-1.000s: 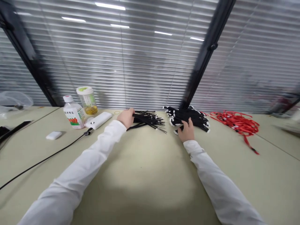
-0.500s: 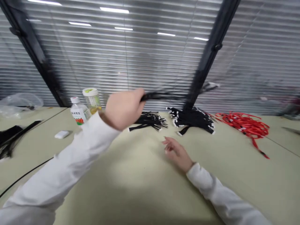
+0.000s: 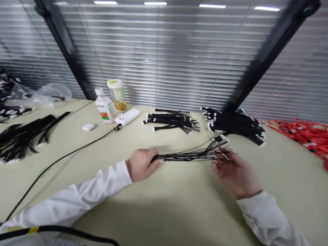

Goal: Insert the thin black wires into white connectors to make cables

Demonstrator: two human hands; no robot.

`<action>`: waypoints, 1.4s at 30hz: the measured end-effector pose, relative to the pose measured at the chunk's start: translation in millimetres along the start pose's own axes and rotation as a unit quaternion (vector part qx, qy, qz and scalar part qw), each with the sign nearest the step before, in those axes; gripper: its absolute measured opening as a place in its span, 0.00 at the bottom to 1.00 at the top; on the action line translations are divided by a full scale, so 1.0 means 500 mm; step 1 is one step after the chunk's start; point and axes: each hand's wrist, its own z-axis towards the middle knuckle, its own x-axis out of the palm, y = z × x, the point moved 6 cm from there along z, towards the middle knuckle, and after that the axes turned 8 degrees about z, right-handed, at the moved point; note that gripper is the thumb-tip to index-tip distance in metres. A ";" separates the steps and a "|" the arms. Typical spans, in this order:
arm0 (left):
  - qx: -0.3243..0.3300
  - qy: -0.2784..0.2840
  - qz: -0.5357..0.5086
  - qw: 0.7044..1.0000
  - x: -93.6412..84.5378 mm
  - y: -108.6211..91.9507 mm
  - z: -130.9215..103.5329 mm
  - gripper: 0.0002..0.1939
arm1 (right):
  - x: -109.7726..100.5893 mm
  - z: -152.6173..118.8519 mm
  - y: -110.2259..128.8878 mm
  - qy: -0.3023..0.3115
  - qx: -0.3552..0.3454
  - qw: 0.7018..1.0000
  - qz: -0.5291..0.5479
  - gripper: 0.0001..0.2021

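Observation:
My left hand (image 3: 144, 164) is closed in a fist around one end of a bundle of thin black wires (image 3: 186, 156). The bundle stretches to the right above the table and fans out into loose ends, with a black-and-white connector end (image 3: 220, 138) among them. Around those spread ends is my right hand (image 3: 237, 172), palm turned up and fingers apart, with some wires crossing in front of its fingers. Just behind lies a small pile of black wire cables (image 3: 174, 120) with white ends. To its right sits a thicker pile of black cables (image 3: 234, 124).
Red cables (image 3: 304, 133) are heaped at the right. A white-capped bottle (image 3: 104, 107), a lidded jar (image 3: 118, 95) and a white power bank (image 3: 128, 117) with a black cord (image 3: 69, 152) stand back left. More black cables (image 3: 28, 135) and clear plastic bags (image 3: 52, 94) lie far left.
My left hand has come down from its raised position, bringing the wire bundle low over the table. My right hand has moved to the bundle's loose ends. The view has tilted down.

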 end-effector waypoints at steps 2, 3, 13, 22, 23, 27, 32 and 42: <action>-0.038 0.009 -0.067 0.997 0.009 0.007 0.000 0.14 | -0.014 -0.004 0.013 -0.021 0.001 1.000 -0.015 0.09; -0.067 0.021 -0.130 0.989 0.017 0.013 -0.001 0.13 | -0.020 -0.005 0.019 -0.030 0.002 0.999 -0.030 0.11; -0.212 0.179 -0.274 0.921 0.062 0.031 -0.016 0.14 | -0.048 0.001 0.075 -0.047 -0.159 0.893 -0.418 0.11; -0.204 0.194 -0.200 0.938 0.058 0.023 -0.012 0.13 | 0.041 0.001 -0.038 0.183 -0.202 0.772 -0.575 0.15; -0.195 0.198 -0.174 0.945 0.054 0.021 -0.011 0.13 | 0.040 0.004 -0.046 0.195 -0.199 0.765 -0.581 0.13; -0.128 0.192 -0.021 0.973 0.033 0.013 -0.003 0.14 | 0.019 0.011 -0.036 0.214 -0.194 0.751 -0.594 0.10; 0.026 0.044 0.175 0.983 0.014 -0.031 0.018 0.16 | 0.015 0.008 -0.013 0.235 -0.174 0.757 -0.584 0.10; 0.217 0.021 0.028 0.975 0.107 -0.082 0.046 0.23 | 0.026 -0.017 0.031 0.155 -0.111 0.884 -0.426 0.05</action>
